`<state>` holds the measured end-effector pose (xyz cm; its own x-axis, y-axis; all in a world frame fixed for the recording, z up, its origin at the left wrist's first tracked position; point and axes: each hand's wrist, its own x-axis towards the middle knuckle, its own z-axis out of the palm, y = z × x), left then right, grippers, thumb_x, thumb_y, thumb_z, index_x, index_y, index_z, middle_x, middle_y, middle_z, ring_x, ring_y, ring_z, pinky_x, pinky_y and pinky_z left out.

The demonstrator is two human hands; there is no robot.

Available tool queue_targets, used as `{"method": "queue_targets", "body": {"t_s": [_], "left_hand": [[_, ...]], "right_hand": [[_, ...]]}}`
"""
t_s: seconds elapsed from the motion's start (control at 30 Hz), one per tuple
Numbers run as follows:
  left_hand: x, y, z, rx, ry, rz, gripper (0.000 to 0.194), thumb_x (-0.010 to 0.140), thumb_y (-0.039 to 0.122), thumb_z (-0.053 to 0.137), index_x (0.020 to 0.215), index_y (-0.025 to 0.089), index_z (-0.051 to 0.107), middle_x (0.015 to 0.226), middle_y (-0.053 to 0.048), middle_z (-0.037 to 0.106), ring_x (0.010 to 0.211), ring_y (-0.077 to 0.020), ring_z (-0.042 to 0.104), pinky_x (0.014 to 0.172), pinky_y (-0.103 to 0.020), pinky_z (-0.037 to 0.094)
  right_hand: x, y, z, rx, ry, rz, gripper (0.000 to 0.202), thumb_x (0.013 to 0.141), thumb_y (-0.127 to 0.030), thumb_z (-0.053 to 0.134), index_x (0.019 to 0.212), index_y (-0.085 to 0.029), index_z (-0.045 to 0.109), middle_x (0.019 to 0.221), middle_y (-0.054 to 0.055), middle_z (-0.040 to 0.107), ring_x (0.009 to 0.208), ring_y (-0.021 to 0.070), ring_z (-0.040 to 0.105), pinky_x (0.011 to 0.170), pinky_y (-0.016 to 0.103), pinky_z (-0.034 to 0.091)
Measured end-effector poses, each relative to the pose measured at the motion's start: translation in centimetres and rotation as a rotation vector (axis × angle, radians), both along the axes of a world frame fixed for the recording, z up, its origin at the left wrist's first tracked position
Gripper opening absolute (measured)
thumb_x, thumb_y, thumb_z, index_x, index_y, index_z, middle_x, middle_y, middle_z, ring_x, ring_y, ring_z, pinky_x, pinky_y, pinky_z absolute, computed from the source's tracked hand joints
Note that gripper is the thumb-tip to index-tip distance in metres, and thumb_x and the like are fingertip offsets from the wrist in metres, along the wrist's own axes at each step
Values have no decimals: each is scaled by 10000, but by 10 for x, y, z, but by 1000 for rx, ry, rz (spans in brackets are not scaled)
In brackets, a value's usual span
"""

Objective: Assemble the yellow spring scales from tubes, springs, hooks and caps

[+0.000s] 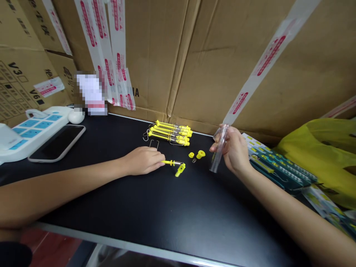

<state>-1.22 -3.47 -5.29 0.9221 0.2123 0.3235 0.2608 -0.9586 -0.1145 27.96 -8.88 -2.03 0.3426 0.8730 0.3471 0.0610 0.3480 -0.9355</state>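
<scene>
Over black tabletop, right hand holds clear tube, long axis slanting down-left.

- kinda looking like a makeshift workspace
- taped cardboard is standing beyond the left hand
- power strip is lying left of it
- printed boxes are sitting by the right hand

"V3" and "V6" on left cardboard, apparently "CHINA" on box

Held tube: one. Loose yellow caps: two. Phone: one. Power strip: one.
</scene>
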Motion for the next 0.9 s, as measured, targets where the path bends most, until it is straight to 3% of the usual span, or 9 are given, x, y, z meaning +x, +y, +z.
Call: {"method": "queue_targets", "body": {"t_s": [0.1, 0.2, 0.3, 0.37, 0.57, 0.67, 0.8, 0.9], "left_hand": [[0, 0, 0, 3, 19, -11, 333, 975, 328, 285, 893, 169, 565, 791, -20, 603, 720, -147, 520, 676, -255, 381], [0, 0, 0, 10, 23, -20, 335, 971, 331, 295, 868, 171, 570, 779, -18, 598, 710, -147, 509, 665, -257, 371], [0, 0, 1, -6, 26, -16, 323, 966, 332, 311, 863, 169, 571, 774, -18, 591, 705, -148, 500, 662, -259, 368], [0, 0, 1, -23, 29, -9, 312, 962, 332, 321, 869, 169, 570, 777, -17, 588, 707, -148, 498, 662, -259, 368], [0, 0, 1, -50, 30, 1, 286, 957, 330, 335, 900, 172, 567, 801, -21, 591, 724, -147, 501, 675, -255, 366], [0, 0, 1, -59, 30, 6, 278, 954, 330, 343, 891, 174, 565, 801, -19, 589, 724, -146, 503, 673, -255, 367], [0, -1, 2, -70, 30, 6, 267, 950, 329, 353, 869, 176, 556, 790, -15, 583, 720, -145, 501, 673, -256, 369], [0, -1, 3, -72, 25, 5, 261, 949, 329, 354, 877, 179, 555, 791, -15, 585, 721, -145, 502, 673, -255, 367]], "right_hand": [[9, 5, -5, -166, -208, 37, 313, 820, -460, 526, 1014, -217, 567, 673, -40, 493, 380, 72, 467, 322, 211, 411], [20, 11, -15, -315, -628, 50, 310, 825, -388, 517, 1057, -195, 589, 704, -7, 514, 438, 101, 492, 374, 243, 433], [28, 13, -25, -264, -1148, -81, 322, 826, -291, 505, 1121, -196, 593, 861, 60, 575, 638, 176, 576, 563, 319, 495], [30, 13, -29, -234, -1371, -180, 360, 831, -258, 494, 1180, -204, 565, 969, 91, 583, 766, 223, 591, 643, 345, 491], [31, 11, -30, -136, -1596, -263, 376, 830, -207, 457, 1203, -182, 500, 1019, 108, 558, 922, 262, 556, 726, 348, 467], [32, 13, -32, -69, -1677, -305, 260, 810, -201, 463, 1053, -155, 540, 971, 125, 548, 915, 273, 522, 740, 359, 438], [36, 16, -36, -39, -1745, -412, 110, 778, -233, 472, 834, -166, 539, 860, 123, 517, 809, 271, 484, 641, 351, 384], [38, 16, -39, -29, -1759, -426, 153, 795, -283, 466, 705, -178, 531, 793, 105, 496, 746, 252, 468, 605, 341, 353]]}}
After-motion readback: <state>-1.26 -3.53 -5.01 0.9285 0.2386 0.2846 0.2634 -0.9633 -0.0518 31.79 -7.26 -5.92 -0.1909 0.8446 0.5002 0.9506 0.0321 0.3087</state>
